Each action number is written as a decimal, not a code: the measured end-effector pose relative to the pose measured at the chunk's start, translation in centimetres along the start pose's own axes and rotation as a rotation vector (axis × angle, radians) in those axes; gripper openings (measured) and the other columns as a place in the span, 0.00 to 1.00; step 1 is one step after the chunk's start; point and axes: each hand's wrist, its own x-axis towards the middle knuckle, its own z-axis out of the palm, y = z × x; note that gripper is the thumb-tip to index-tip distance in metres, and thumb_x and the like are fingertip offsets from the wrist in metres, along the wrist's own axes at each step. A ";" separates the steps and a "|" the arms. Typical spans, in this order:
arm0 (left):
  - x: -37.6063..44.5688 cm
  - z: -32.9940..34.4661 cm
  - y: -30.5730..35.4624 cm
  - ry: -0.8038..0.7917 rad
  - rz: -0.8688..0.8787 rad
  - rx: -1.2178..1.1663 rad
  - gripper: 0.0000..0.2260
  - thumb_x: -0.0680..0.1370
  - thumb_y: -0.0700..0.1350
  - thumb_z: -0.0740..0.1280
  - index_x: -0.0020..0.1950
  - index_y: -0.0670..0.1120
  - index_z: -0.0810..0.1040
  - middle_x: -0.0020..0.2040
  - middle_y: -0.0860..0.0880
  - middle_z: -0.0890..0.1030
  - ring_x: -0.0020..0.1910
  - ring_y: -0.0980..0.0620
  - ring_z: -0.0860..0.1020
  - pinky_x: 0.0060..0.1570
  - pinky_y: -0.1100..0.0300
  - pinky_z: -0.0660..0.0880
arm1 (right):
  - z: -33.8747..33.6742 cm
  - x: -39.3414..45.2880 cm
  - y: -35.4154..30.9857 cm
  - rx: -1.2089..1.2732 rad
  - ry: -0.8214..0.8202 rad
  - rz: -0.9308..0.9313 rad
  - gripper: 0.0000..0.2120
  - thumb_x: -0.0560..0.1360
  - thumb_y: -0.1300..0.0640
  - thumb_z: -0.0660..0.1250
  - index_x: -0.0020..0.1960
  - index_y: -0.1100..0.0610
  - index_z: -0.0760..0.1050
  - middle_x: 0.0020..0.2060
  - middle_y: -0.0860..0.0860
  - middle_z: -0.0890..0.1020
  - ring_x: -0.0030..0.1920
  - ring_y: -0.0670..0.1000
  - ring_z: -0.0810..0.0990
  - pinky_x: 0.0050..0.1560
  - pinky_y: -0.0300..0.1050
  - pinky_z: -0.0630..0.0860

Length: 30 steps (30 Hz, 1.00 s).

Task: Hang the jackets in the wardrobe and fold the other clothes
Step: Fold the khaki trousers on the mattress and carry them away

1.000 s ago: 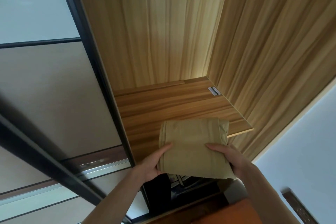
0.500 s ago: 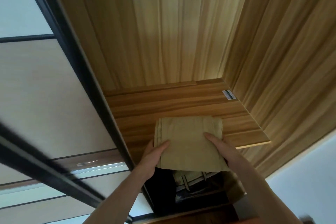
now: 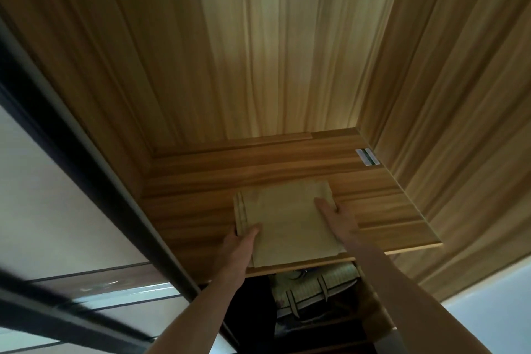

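white label (image 3: 367,157) on shelf corner | striped bag (image 3: 316,289) below shelf

Wood-grain panels (image 3: 273,52) are seen across the upper centre and right of the frame, lit brightest at centre. A dark frame (image 3: 94,169) runs diagonally at left, beside a pale panel (image 3: 51,204). A pale wall (image 3: 494,302) is seen at lower right.
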 end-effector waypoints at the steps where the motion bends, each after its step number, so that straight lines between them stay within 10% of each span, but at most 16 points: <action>1: 0.1 0.1 0.1 0.003 0.006 0.034 0.26 0.79 0.56 0.72 0.76 0.55 0.72 0.63 0.50 0.79 0.56 0.46 0.79 0.56 0.50 0.78 | 0.2 0.4 0.4 -0.018 0.007 -0.012 0.25 0.77 0.36 0.70 0.65 0.53 0.79 0.47 0.42 0.81 0.46 0.43 0.79 0.40 0.39 0.73; 11: 0.6 1.0 0.0 0.021 0.235 0.436 0.27 0.83 0.53 0.67 0.79 0.48 0.62 0.72 0.45 0.72 0.68 0.42 0.74 0.67 0.48 0.73 | 1.7 0.1 2.1 -0.409 0.268 -0.136 0.22 0.81 0.35 0.63 0.59 0.53 0.77 0.40 0.47 0.80 0.42 0.54 0.79 0.43 0.48 0.72; 20: -0.7 0.1 -1.1 0.098 0.604 1.016 0.25 0.86 0.59 0.51 0.82 0.55 0.57 0.85 0.51 0.51 0.82 0.46 0.54 0.79 0.43 0.56 | 2.0 -3.8 3.4 -0.620 0.294 -0.462 0.28 0.84 0.51 0.64 0.80 0.61 0.63 0.74 0.59 0.73 0.71 0.62 0.73 0.71 0.62 0.70; 30: -7.7 -2.9 0.4 -0.104 1.004 0.995 0.24 0.86 0.56 0.59 0.79 0.46 0.71 0.76 0.48 0.75 0.77 0.49 0.70 0.80 0.51 0.60 | 0.7 -18.0 5.2 -0.801 0.418 -0.514 0.31 0.85 0.39 0.53 0.82 0.55 0.62 0.80 0.51 0.67 0.82 0.52 0.61 0.82 0.54 0.56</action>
